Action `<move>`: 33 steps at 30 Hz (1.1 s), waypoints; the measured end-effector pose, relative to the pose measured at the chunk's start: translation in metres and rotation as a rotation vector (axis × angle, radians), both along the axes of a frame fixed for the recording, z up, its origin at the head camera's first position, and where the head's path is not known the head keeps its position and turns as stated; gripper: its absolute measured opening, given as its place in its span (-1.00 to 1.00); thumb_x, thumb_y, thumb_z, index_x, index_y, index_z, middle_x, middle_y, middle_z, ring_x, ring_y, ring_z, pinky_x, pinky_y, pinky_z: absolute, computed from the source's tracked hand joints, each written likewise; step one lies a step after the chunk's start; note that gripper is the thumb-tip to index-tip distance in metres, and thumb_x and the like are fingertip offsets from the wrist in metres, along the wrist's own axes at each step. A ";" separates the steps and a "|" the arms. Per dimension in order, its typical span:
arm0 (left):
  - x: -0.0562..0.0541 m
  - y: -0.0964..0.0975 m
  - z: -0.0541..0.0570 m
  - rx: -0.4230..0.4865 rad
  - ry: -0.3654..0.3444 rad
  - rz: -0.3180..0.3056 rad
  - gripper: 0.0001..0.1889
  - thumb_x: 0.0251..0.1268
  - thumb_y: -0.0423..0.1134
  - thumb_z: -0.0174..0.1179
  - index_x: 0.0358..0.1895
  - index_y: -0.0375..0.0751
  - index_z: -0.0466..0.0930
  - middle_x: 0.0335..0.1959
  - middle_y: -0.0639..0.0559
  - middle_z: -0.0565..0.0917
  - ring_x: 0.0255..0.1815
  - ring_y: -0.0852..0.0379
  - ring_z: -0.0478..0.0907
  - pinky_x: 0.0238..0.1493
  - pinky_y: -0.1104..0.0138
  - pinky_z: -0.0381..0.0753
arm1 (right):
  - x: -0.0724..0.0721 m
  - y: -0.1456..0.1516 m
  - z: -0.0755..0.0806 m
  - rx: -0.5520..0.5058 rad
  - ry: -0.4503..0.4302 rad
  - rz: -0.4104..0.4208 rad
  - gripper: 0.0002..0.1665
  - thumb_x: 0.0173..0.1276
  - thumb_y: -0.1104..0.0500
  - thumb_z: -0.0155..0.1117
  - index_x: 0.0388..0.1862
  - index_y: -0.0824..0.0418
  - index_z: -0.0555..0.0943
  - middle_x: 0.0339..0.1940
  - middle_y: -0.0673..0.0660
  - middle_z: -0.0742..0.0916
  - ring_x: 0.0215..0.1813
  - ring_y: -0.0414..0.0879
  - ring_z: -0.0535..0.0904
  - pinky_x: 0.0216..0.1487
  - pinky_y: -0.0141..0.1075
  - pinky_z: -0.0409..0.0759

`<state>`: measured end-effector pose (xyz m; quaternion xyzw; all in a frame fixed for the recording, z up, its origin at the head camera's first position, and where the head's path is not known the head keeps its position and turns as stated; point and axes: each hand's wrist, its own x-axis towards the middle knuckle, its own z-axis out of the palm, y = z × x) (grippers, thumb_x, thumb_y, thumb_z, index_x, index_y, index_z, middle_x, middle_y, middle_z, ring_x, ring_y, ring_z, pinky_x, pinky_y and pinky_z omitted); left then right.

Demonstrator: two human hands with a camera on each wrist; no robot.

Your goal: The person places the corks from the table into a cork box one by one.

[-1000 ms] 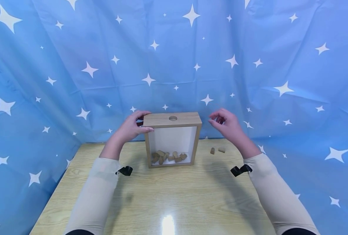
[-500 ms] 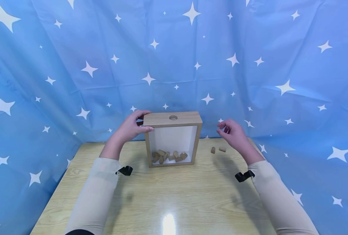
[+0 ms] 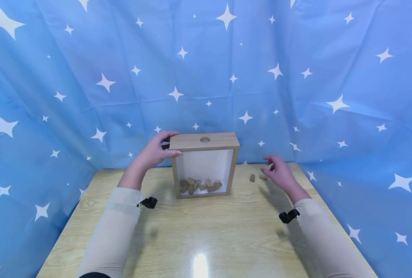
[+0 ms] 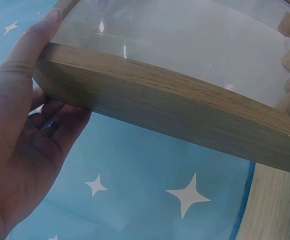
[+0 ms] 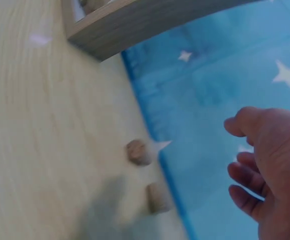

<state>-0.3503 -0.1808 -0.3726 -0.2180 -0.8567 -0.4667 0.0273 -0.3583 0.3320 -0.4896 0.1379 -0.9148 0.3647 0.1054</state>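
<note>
A wooden frame box (image 3: 223, 141) with a clear front stands upright on the table, a round hole (image 3: 205, 139) in its top. Several corks (image 3: 203, 187) lie in a heap at its bottom. My left hand (image 3: 152, 152) grips the box's upper left corner, thumb over the front edge and fingers behind, as the left wrist view also shows. Right of the box lie two loose corks, one upright cork (image 3: 252, 178) and one cork on its side (image 3: 263, 177). My right hand (image 3: 280, 175) hovers just beside them, fingers loosely bent and holding nothing.
The light wooden table (image 3: 199, 227) extends toward me, with a bright glare near its front. A blue curtain (image 3: 206, 69) with white stars hangs behind and along both sides. Each sleeve carries a black wrist camera, such as the right wrist camera (image 3: 289, 216).
My right hand has moved from beside the box's top down and to the right, toward the two loose corks. My left hand and the box have stayed put.
</note>
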 end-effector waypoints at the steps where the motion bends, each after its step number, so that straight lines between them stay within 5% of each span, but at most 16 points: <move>1: 0.000 0.000 0.000 -0.001 0.001 0.000 -0.16 0.36 -0.01 0.63 0.64 -0.06 0.46 0.40 -0.09 0.54 0.50 -0.26 0.50 0.38 -0.16 0.61 | 0.000 0.001 -0.005 0.003 -0.018 -0.007 -0.41 0.59 0.26 0.44 0.48 0.43 0.51 0.16 0.40 0.61 -0.05 0.15 0.61 -0.15 -0.13 0.64; 14: -0.001 0.000 -0.001 0.002 -0.002 -0.004 -0.16 0.38 -0.04 0.62 0.65 -0.08 0.45 0.42 -0.12 0.53 0.51 -0.28 0.49 0.40 -0.17 0.60 | -0.007 0.012 -0.059 -0.008 -0.089 -0.059 -0.46 0.67 0.17 0.38 0.45 0.44 0.52 0.24 0.47 0.51 0.00 0.19 0.57 -0.09 -0.09 0.60; 23: 0.000 0.000 -0.002 0.012 -0.011 -0.006 -0.16 0.37 -0.03 0.62 0.65 -0.04 0.44 0.44 -0.13 0.51 0.52 -0.31 0.47 0.40 -0.16 0.60 | -0.008 0.019 -0.074 0.004 -0.137 -0.096 -0.41 0.63 0.20 0.38 0.48 0.46 0.48 0.18 0.47 0.50 0.13 0.33 0.57 0.11 0.19 0.58; 33: 0.000 -0.001 -0.003 0.012 -0.009 0.000 -0.17 0.39 -0.04 0.61 0.65 -0.04 0.44 0.47 -0.13 0.50 0.54 -0.31 0.46 0.42 -0.17 0.59 | -0.014 0.025 -0.085 0.005 -0.091 -0.064 -0.39 0.66 0.22 0.36 0.57 0.42 0.50 0.25 0.48 0.60 0.19 0.37 0.62 0.24 0.31 0.56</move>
